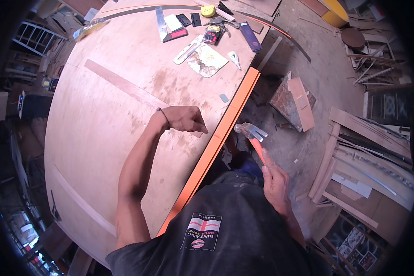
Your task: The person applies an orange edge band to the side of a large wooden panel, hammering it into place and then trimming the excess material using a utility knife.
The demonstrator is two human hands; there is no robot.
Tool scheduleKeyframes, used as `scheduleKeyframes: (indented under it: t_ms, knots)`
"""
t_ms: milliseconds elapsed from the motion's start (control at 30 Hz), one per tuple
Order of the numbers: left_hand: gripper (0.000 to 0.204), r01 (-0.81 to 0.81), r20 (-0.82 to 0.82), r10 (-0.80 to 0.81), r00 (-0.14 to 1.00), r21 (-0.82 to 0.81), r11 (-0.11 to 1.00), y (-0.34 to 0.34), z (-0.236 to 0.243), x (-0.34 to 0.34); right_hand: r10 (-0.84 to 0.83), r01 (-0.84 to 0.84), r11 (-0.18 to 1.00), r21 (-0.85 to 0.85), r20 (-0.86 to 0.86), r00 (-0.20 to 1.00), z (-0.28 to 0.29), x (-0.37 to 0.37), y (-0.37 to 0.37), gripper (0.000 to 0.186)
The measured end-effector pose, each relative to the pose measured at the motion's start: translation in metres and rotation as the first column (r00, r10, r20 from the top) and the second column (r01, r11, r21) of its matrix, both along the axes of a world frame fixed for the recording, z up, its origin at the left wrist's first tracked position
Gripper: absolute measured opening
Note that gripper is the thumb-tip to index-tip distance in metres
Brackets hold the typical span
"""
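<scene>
My right hand (276, 180) grips a claw hammer (256, 146) by its orange handle. The steel head is raised beside the table edge, apart from the orange strip (237, 103) that runs along that edge. Over the tabletop (92, 147), near the strip, my left hand (185, 118) is closed with its fingers curled and pressed together. A small pale bit shows under its fingertips, but I cannot make out what it is. Behind that wrist a flat wooden strip (119, 83) lies on the table.
At the table's far end lie a try square (161, 27), a yellow tape measure (208, 11), a second tape measure (211, 34), a stained sheet (207, 60) and a small white bottle (234, 59). On the floor to the right stand a worn wooden block (285, 99) and stacked boards (363, 161).
</scene>
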State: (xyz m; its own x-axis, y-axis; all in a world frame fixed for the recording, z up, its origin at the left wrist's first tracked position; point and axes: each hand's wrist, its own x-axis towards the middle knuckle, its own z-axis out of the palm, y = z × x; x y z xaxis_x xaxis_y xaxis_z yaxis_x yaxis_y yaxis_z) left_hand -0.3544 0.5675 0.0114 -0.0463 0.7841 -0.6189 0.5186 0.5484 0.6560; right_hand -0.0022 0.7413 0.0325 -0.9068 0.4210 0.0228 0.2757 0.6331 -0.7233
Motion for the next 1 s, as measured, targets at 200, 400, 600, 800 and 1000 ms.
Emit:
scheduleKeyframes:
  t_ms: [200,400,600,800,1000]
  knots:
    - [0.039,0.048,-0.129,-0.05,0.99,-0.014,0.999,0.006,0.031,0.012,-0.025,0.024,0.999,-0.034,0.0,1.0,0.0,0.001,0.001,0.058]
    - [0.038,0.026,0.003,-0.027,1.0,0.065,0.998,-0.005,0.008,-0.007,-0.034,0.065,0.985,-0.161,0.183,0.983,0.016,-0.006,0.0,0.049]
    - [0.038,0.035,0.097,-0.039,0.995,0.041,0.999,-0.006,-0.013,-0.005,-0.007,0.021,0.994,-0.104,0.132,0.991,0.012,-0.007,0.0,0.048]
    - [0.038,0.039,0.116,-0.048,0.992,0.074,0.996,-0.009,-0.019,-0.009,0.004,-0.004,0.999,-0.032,0.0,1.0,0.002,-0.007,-0.001,0.056]
    - [0.041,0.083,0.019,-0.085,0.996,0.073,0.994,-0.004,-0.01,-0.007,0.011,-0.011,1.0,-0.026,-0.016,1.0,0.004,-0.012,-0.005,0.055]
